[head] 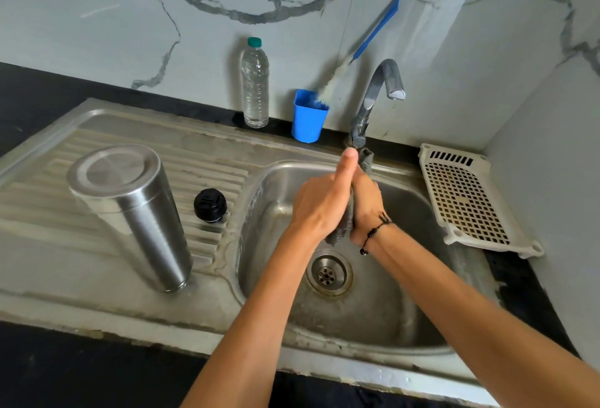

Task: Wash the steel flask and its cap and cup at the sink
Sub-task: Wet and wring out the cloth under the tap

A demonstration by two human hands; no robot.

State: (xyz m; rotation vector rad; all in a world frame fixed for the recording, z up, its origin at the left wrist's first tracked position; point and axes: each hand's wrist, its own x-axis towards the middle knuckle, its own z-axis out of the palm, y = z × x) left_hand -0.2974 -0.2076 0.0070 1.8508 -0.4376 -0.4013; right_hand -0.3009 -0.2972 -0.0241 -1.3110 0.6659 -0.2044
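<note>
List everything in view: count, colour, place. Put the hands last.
steel flask: one, silver, upside down on drainboard
cap: one, black, drainboard beside flask
water bottle: one, clear, green lid, by wall
holder cup: one, blue, behind sink
bottle brush: one, blue handle, in holder cup
tap: one, steel, behind basin
rack: one, white, right counter
cloth: one, grey, between hands
left hand: grips cloth
right hand: grips cloth

**Layout around the sink basin**

The drain lies in the sink basin. Left of the basin, on the draining board, stands the flask; the cap lies between flask and basin. Behind the basin stands the tap. Left of the tap, on the bench, stand the holder with a brush in it, then the bottle. Right of the basin lies the rack. Above the basin both hands, left hand and right hand, hold a cloth between them.
</note>
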